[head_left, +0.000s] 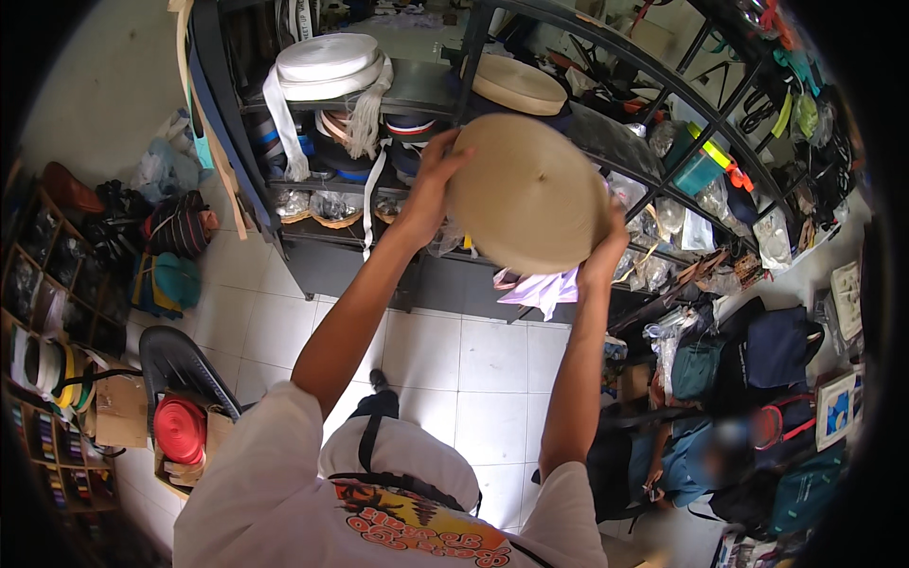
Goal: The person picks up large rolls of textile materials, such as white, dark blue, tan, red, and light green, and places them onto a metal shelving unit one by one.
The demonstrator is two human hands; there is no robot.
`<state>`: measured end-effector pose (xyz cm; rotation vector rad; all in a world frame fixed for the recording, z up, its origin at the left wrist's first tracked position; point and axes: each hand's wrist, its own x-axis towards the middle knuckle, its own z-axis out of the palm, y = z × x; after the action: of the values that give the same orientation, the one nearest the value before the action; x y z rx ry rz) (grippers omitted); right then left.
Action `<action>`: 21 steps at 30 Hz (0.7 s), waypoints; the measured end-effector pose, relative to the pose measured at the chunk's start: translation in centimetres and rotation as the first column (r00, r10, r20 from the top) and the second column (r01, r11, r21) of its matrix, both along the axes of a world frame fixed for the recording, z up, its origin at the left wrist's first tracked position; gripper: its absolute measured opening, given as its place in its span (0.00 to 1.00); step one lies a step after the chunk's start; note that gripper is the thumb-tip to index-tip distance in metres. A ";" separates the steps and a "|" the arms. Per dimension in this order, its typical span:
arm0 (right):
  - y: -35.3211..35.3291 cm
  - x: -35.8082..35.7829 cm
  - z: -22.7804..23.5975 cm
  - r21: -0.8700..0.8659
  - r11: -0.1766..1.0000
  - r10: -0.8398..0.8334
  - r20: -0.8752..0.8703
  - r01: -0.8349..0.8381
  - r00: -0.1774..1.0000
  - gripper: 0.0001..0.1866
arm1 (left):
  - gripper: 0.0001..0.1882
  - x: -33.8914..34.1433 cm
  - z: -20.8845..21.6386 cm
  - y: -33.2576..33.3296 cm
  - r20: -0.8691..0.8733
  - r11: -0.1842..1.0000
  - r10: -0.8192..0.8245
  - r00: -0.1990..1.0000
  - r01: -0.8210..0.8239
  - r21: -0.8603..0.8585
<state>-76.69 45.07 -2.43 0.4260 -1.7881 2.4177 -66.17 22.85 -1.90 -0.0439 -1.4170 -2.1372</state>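
Observation:
Between my two hands I hold up a large, flat, beige roll of webbing (pixel 530 204), its round face turned toward me and slightly blurred. My left hand (pixel 437 185) grips its left rim, with the fingers partly behind it. On its lower right rim is my right hand (pixel 604 251), closed around the edge, most fingers hidden. Just behind it on the shelf lies another tan roll (pixel 516 83). White rolls of strap (pixel 327 64) are stacked on the same shelf to the left, their loose ends hanging down.
A dark metal shelf rack (pixel 417 90) stands ahead, holding more rolls, baskets and bagged goods. Low on the left, a black chair (pixel 185 360) stands by a box with a red roll (pixel 180 428). Bags (pixel 776 346) crowd the right, where another person (pixel 686 464) is at work.

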 end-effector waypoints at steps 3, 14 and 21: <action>-0.7 -6.1 3.7 -0.095 0.994 -0.051 -0.036 0.048 0.998 0.31 | 0.33 -7.0 2.6 1.0 -0.077 0.960 0.196 0.978 -0.207 -0.187; -5.3 -21.5 7.5 -0.154 0.987 0.045 -0.016 -0.047 0.999 0.34 | 0.29 -21.6 7.8 -0.4 -0.214 0.595 0.664 0.716 -0.680 -0.428; -12.1 -28.7 8.0 -0.208 0.978 0.030 0.027 -0.023 0.999 0.29 | 0.27 -28.9 8.6 -5.5 -0.186 0.560 0.717 0.672 -0.714 -0.419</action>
<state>-105.37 33.00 5.53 0.3958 -1.5268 2.6073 -95.08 17.31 6.66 0.3181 -1.5581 -1.0930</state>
